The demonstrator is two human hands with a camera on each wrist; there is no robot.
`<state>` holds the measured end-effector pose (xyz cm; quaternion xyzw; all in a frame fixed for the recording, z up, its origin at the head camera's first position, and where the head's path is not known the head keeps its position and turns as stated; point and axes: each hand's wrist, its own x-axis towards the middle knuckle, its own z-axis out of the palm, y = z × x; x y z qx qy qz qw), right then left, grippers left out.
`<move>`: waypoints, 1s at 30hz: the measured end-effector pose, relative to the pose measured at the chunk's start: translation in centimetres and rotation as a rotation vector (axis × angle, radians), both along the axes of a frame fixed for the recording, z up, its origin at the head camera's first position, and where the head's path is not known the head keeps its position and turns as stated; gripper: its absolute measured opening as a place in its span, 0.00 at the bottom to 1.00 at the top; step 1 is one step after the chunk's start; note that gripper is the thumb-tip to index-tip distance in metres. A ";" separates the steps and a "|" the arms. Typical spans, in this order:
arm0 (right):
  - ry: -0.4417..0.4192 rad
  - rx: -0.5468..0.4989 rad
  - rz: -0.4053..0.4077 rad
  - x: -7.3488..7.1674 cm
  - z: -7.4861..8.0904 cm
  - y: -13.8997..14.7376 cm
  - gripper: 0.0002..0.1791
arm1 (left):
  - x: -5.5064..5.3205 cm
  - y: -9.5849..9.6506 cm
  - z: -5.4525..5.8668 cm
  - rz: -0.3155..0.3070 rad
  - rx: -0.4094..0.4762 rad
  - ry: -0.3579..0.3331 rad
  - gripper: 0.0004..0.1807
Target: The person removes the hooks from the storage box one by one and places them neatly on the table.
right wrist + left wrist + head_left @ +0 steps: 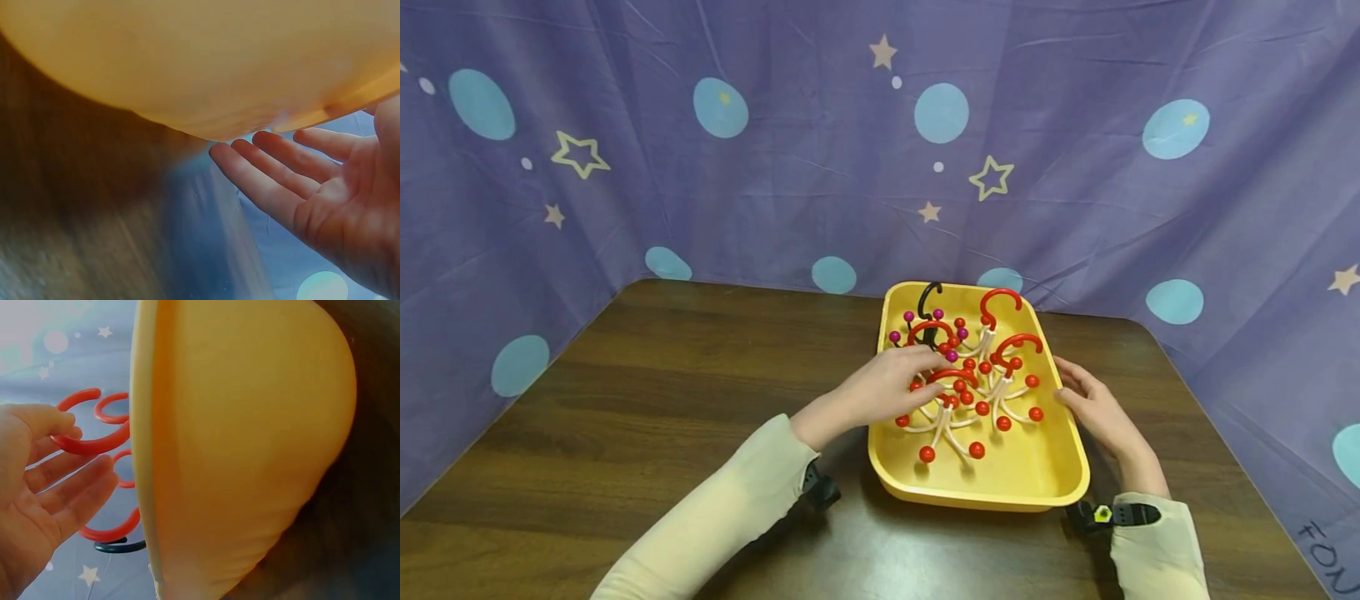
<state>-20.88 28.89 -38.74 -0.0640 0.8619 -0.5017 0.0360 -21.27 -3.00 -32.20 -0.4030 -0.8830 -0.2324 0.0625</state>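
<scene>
A yellow tray [1000,498] holds several hook-topped pieces with splayed cream legs ending in red balls. My left hand [891,387] reaches over the tray's left side. Its thumb and forefinger pinch the top of the nearest piece's red hook [90,445]; the other fingers stay fairly straight. That piece's legs [943,425] rest in the tray. Along the tray's outer right side lies my right hand [1101,417], its straight fingers [269,181] at the wall and its thumb near the rim.
A black hooked piece [927,332] with magenta balls lies at the tray's back left. Other red-hooked pieces [1002,387] lie close together, with legs crossing. Beneath is a brown wooden table [715,375], and a purple curtain [820,192] hangs behind it.
</scene>
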 end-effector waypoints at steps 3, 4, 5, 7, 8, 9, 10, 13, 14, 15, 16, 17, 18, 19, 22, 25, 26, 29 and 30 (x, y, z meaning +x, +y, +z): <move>-0.013 -0.017 0.002 0.0 0.0 0.0 0.31 | 0.1 0.2 0.1 0.007 0.005 -0.008 0.14; -0.016 -0.020 0.003 0.0 0.0 0.0 0.31 | 0.1 0.3 0.1 0.009 0.009 -0.011 0.14; -0.019 -0.021 0.003 0.0 0.0 0.0 0.31 | 0.1 0.3 0.1 0.012 0.015 -0.016 0.14; -0.026 -0.022 0.004 0.0 0.0 -0.1 0.31 | 0.2 0.4 0.0 0.018 0.034 -0.027 0.13; -0.030 -0.021 0.004 0.0 0.1 0.0 0.32 | 0.2 0.4 0.1 0.020 0.045 -0.034 0.12; -0.035 -0.021 0.005 0.0 0.1 0.0 0.31 | 0.2 0.5 0.0 0.023 0.054 -0.039 0.12; -0.039 -0.023 0.006 0.1 0.1 0.0 0.32 | 0.2 0.5 0.0 0.026 0.064 -0.044 0.12; -0.052 -0.034 0.011 0.1 0.1 0.0 0.32 | 0.3 0.6 0.1 0.041 0.085 -0.054 0.12; -0.054 -0.036 0.011 0.1 0.0 0.0 0.32 | 0.3 0.6 0.2 0.045 0.089 -0.054 0.12; -0.056 -0.039 0.012 0.1 0.0 0.0 0.32 | 0.3 0.6 0.2 0.049 0.092 -0.052 0.12; -0.058 -0.044 0.012 0.1 0.0 0.0 0.32 | 0.3 0.5 0.3 0.049 0.099 -0.051 0.12; -0.060 -0.048 0.012 0.1 0.0 0.0 0.32 | 0.3 0.5 0.3 0.050 0.106 -0.048 0.12; -0.061 -0.051 0.011 0.1 0.0 0.0 0.32 | 0.4 0.5 0.4 0.050 0.114 -0.043 0.12; -0.061 -0.055 0.012 0.1 0.0 0.0 0.32 | 0.4 0.5 0.5 0.050 0.124 -0.035 0.12; -0.060 -0.070 0.015 0.0 0.0 0.0 0.32 | 0.4 0.3 0.7 0.046 0.171 -0.015 0.11; -0.057 -0.081 0.022 0.0 0.0 0.0 0.32 | 0.5 0.2 1.0 0.043 0.208 -0.013 0.10; -0.056 -0.084 0.023 0.0 0.0 0.0 0.32 | 0.5 0.1 1.1 0.041 0.217 -0.016 0.10; -0.054 -0.082 0.021 0.0 0.0 -0.1 0.32 | 0.5 0.1 1.4 0.038 0.219 -0.022 0.10; -0.055 -0.080 0.019 0.0 -0.1 -0.1 0.32 | 0.5 0.0 1.4 0.037 0.218 -0.022 0.10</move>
